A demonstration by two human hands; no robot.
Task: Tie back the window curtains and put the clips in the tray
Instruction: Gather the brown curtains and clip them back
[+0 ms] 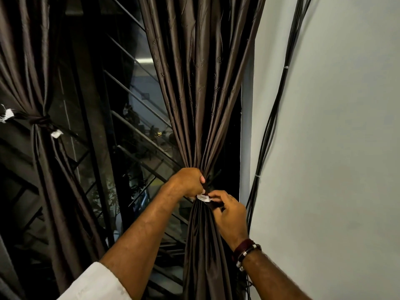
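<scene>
The dark brown right curtain (pixel 199 87) hangs gathered into a bunch at the middle of the view. My left hand (pixel 188 180) grips the bunch at its narrowest point. Just below it, my right hand (pixel 227 211) pinches the white end of a dark tie-back (pixel 203 198) against the fabric. The left curtain (pixel 28 72) hangs tied with a dark tie-back (pixel 41 121) that has white ends. No clips or tray show in this view.
Behind the curtains is a dark window with a diagonal metal grille (pixel 134 98). A bundle of black cables (pixel 268 131) runs down the white wall (pixel 335 137) just right of the curtain. A white window frame edge stands beside the cables.
</scene>
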